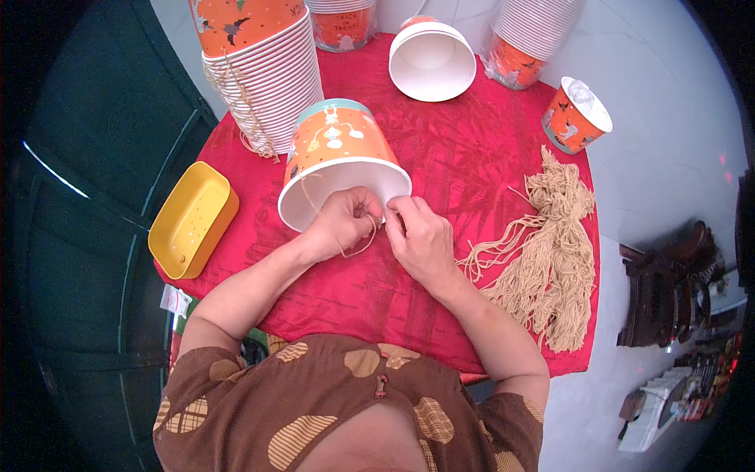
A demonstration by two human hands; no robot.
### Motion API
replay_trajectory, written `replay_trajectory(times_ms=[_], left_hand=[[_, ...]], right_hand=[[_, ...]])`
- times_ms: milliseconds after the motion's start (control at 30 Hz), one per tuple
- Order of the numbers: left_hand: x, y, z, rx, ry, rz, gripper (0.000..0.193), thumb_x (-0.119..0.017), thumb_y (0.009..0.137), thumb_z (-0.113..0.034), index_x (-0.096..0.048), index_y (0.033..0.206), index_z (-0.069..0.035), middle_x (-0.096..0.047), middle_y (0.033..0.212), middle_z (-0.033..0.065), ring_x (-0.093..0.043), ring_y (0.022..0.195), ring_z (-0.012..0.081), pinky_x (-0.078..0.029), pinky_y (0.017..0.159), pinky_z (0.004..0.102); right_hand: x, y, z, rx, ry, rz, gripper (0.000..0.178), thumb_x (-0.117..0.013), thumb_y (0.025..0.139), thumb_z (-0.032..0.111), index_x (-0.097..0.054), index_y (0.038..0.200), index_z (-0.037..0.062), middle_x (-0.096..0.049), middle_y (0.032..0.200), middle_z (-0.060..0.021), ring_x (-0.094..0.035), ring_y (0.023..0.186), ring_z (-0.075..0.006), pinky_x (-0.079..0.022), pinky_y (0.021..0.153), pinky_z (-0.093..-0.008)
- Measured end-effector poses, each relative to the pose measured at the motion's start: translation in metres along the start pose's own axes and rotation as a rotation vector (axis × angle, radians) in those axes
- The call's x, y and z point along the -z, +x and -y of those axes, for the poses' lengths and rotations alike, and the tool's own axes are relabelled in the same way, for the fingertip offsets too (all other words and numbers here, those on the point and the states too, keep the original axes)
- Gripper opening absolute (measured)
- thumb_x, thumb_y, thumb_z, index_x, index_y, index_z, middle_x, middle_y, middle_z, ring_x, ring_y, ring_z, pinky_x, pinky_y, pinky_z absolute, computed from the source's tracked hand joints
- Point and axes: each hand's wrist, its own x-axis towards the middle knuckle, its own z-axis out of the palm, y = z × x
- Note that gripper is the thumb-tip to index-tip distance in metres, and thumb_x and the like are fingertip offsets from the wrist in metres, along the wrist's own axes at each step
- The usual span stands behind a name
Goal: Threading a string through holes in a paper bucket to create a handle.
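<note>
An orange paper bucket [370, 140] with white figures and a teal base lies tilted on its side, its white mouth towards me. My left hand [344, 221] is partly inside the mouth at the lower right rim, its fingers closed in a pinch on a thin tan cord [361, 250]. The cord loops below that hand, and a strand crosses the mouth. My right hand [420, 237] meets the left at the rim, thumb and fingertips pinched on the cord's small knotted part. The fingertips partly hide this spot.
A bundle of tan cords [558, 267] lies right on the red tablecloth [464, 157]. At left are a yellow tray [222, 223] with small bits inside and a tall stack of buckets [271, 86] with cords hanging. Behind are a white-mouthed bucket [432, 63], wrapped stacks, and a small orange cup [568, 122].
</note>
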Motion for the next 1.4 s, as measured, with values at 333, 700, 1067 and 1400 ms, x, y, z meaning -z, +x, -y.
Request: replay_trajectory(times_ms=[333, 700, 1067, 1400], left_hand=[[-0.017, -0.005, -0.005, -0.331, 0.39, -0.161, 0.01, -0.06, 0.083, 0.004, -0.056, 0.091, -0.001, -0.06, 0.08, 0.0132, -0.062, 0.074, 0.0244, -0.05, 0.067, 0.0352], [-0.018, -0.001, 0.005, -0.64, 0.765, -0.259, 0.019, -0.064, 0.078, 0.006, -0.054, 0.092, -0.003, -0.057, 0.085, 0.0177, -0.061, 0.078, 0.0385, -0.05, 0.065, 0.0438], [-0.014, -0.002, 0.011, -0.566, 0.969, -0.275, 0.017, -0.065, 0.08, -0.002, -0.051, 0.09, -0.002, -0.057, 0.08, 0.0188, -0.06, 0.071, 0.0383, -0.049, 0.061, 0.0457], [-0.01, 0.0, 0.014, -0.645, 0.895, -0.254, 0.016, -0.064, 0.081, 0.0, -0.051, 0.09, -0.003, -0.06, 0.076, 0.0168, -0.063, 0.066, 0.0364, -0.05, 0.057, 0.0445]], right_hand=[[-0.016, 0.0, -0.02, 0.003, 0.075, -0.02, 0.011, -0.059, 0.087, 0.006, -0.061, 0.097, 0.0029, -0.057, 0.083, -0.0191, -0.061, 0.079, -0.0391, -0.05, 0.066, -0.0476], [-0.023, -0.001, -0.024, -0.032, 0.102, -0.062, 0.015, -0.058, 0.085, 0.001, -0.063, 0.099, 0.0024, -0.063, 0.088, -0.0202, -0.063, 0.082, -0.0387, -0.05, 0.069, -0.0462], [-0.02, 0.0, -0.024, -0.027, 0.1, -0.046, 0.015, -0.058, 0.085, 0.001, -0.064, 0.099, 0.0024, -0.063, 0.089, -0.0213, -0.063, 0.081, -0.0396, -0.051, 0.069, -0.0459], [-0.018, 0.002, -0.032, -0.079, 0.264, 0.031, 0.024, -0.051, 0.088, -0.003, -0.064, 0.107, 0.0019, -0.062, 0.101, -0.0233, -0.064, 0.094, -0.0388, -0.052, 0.079, -0.0427]])
